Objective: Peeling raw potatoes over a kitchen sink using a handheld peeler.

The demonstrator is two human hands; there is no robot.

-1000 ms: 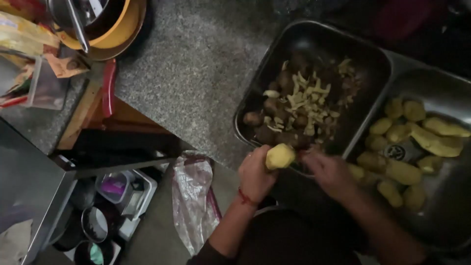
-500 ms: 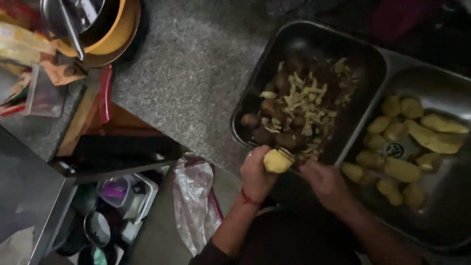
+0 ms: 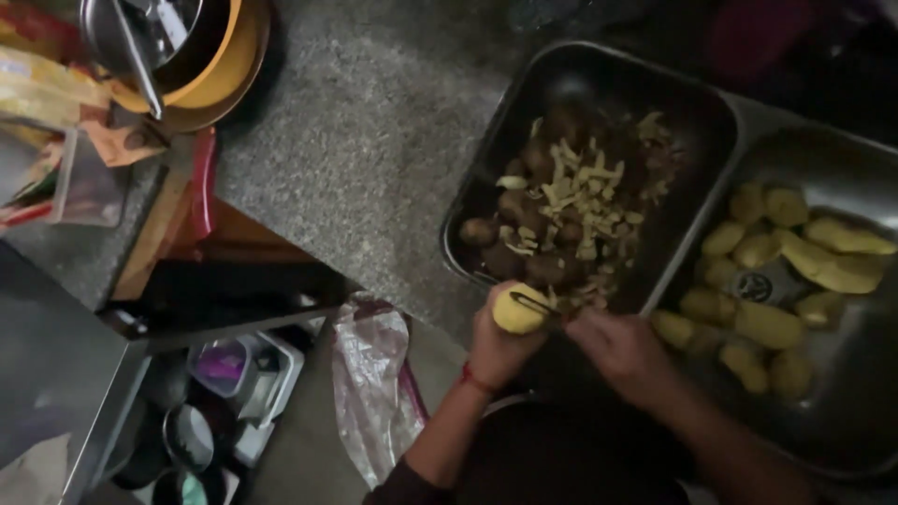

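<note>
Head view, looking straight down. Left hand (image 3: 496, 351) cupped under a half-peeled yellow potato (image 3: 517, 309), grip wrapped round its lower side, held up just off the near edge of the dark metal tray (image 3: 486, 164) so strips drop into it. Red thread on that wrist. Right hand (image 3: 622, 351) closed on a peeler (image 3: 533, 302), grip pinching the handle, dark blade end laid against the potato's top right; handle itself mostly hidden in the fist. Both hands close to the body, over the gap between worktop (image 3: 365, 140) edge and tray.

Tray holds unpeeled brown potatoes (image 3: 510, 252) under a heap of pale peel strips (image 3: 585, 201), piled toward the centre; raw stock and waste kept together, within reach of the left hand. Steel sink basin (image 3: 842, 430) touching the tray's right side holds peeled yellow potatoes (image 3: 767, 323), scattered round the drain; finished ones kept apart from the skins, on the right hand's side.

Far left corner of the worktop: orange bowl (image 3: 220, 79) with a steel utensil (image 3: 131, 47) in it, packets beside, well apart from the hands. Below the worktop's near edge: crumpled clear plastic bag (image 3: 374, 393) on the floor, open shelf with small containers (image 3: 234, 374) at lower left. Dim light, fine detail of the blade not readable.
</note>
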